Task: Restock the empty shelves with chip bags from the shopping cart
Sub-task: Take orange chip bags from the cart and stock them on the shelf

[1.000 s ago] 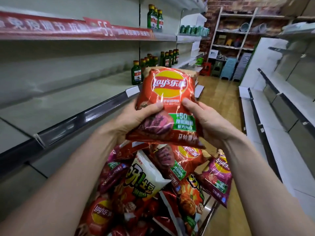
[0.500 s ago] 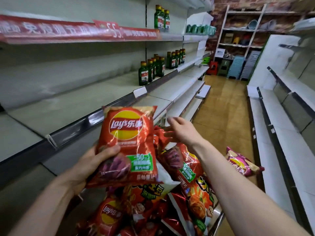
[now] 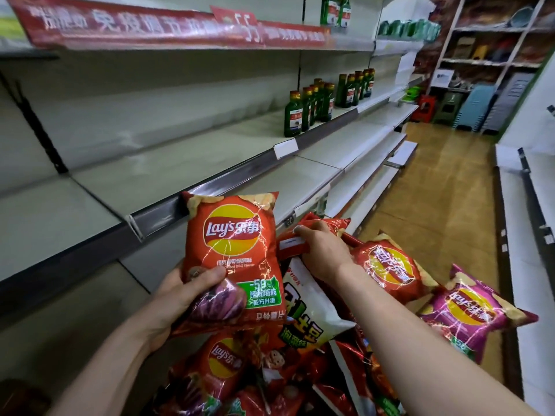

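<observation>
My left hand grips a red Lay's chip bag by its lower left corner and holds it upright, just in front of the bare middle shelf. My right hand curls its fingers over the red cart handle behind that bag. Below both arms the cart is heaped with chip bags: a white bag, a second red Lay's bag and a pink Lay's bag at the right side.
Green glass bottles stand further along the middle shelf. A red banner runs along the shelf edge above. White shelves line the right of the aisle, with a brown tiled floor between and stacked stools at the end.
My right hand let go of the red bag, reached forward and took hold of the cart handle. My left hand alone now holds the bag, lower and further left.
</observation>
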